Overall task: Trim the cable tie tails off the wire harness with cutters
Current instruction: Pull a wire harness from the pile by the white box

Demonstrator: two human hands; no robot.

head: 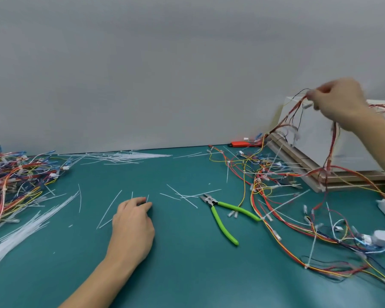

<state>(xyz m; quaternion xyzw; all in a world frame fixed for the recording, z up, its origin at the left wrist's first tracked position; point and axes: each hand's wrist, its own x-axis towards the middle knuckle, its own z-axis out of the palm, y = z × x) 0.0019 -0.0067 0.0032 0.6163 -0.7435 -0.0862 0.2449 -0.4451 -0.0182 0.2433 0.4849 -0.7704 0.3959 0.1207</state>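
The wire harness (302, 138) hangs lifted at the far right, a bundle of red, black and yellow wires pinched at its top by the right hand (338, 101), whose fingers are curled round the strands well above the mat. The harness's lower loops trail down into a tangle of loose harnesses (298, 196) spread over the right side of the green mat (176, 263), many with white cable tie tails sticking out. The cutters (226, 216), green-handled with their handles spread apart, lie flat on the mat just left of that tangle, untouched, one handle tip touching a wire.

Further left, the left hand (131, 221) rests on the mat near the middle, fingers bent with the tips pressed down among cut tie tails (180, 196); whether it pinches one I cannot tell. A heap of white tie offcuts (125, 156) lies along the far edge, and another sheaf (20, 232) fans out at the near left. A pile of harnesses (16, 176) sits at the far left. An orange tool (240, 143) lies by the wall, beside stacked boards (333, 174).
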